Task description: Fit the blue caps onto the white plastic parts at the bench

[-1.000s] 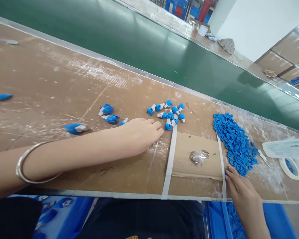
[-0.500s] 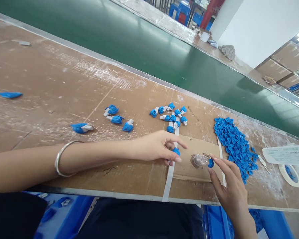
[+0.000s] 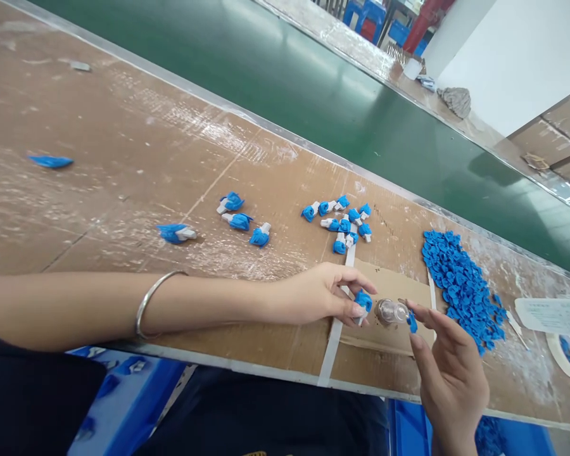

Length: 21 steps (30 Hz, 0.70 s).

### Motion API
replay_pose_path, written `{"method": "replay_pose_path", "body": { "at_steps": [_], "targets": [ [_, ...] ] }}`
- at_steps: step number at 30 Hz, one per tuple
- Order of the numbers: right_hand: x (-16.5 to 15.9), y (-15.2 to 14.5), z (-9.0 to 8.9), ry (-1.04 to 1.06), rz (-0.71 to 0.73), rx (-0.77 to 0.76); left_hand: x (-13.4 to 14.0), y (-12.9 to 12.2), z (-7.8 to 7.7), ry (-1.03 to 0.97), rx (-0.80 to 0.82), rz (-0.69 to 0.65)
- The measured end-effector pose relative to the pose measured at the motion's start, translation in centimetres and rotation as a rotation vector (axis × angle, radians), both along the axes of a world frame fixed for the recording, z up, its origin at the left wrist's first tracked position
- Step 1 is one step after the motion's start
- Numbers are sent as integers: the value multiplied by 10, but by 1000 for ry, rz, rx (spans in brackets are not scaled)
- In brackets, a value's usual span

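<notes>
- Right fingers [image 3: 449,326]: thumb and index are slightly parted, with a small blue piece [image 3: 412,322] held at the tips; whether the thumb presses on it is hard to tell. So slight a hold could let it slip if the fingers spread or twist.
- Left fingers [image 3: 354,277]: nearly closed around a blue-and-white piece [image 3: 363,301], the thumb against its near side and the index finger reaching out above it. Too hard a squeeze could crease the blue part, which looks soft.
- Clear vessel [image 3: 393,311]: between the two sets of fingers, just beside both tips. Its contents cannot be made out; a knock from either side could shift it or, if it holds liquid, spill it onto the cardboard sheet [image 3: 408,278] underneath.
- Counter [image 3: 123,139]: its near edge lies below the fingers. A piece dropped and nudged that way could fall off, perhaps towards the blue bin [image 3: 406,421].
- Blue-and-white cluster [image 3: 344,225]: just beyond the left fingers. A careless forward sweep of the hand could scatter it.
- Blue pile [image 3: 460,278]: beyond and to the right of the right fingers. A brush from the knuckles could spread the loose pieces.
- Green belt [image 3: 266,76]: farthest past the fingers; a piece flicked far enough could land there.
</notes>
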State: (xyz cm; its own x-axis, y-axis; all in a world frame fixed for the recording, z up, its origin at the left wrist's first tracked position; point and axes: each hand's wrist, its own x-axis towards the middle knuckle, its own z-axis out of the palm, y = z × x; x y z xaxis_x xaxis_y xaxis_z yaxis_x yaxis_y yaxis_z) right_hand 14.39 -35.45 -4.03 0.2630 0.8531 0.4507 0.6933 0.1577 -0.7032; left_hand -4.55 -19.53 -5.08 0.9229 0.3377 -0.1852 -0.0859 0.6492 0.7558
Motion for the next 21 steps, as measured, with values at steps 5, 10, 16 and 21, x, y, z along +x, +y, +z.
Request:
{"method": "replay_pose_path", "body": {
  "at_steps": [5, 10, 16, 21],
  "targets": [
    [-37, 2, -5, 341, 2, 129, -3, -12, 8, -80, -86, 17],
    [-55, 8, -14, 396, 6, 187, -6, -16, 12, -108, -139, 12],
    [-58, 12, -16, 177, 10, 186, -7, -18, 9, -106, -98, 22],
    [-59, 15, -16, -247, 60, 184, -9, -17, 9, -74, -69, 49]
  ]
}}
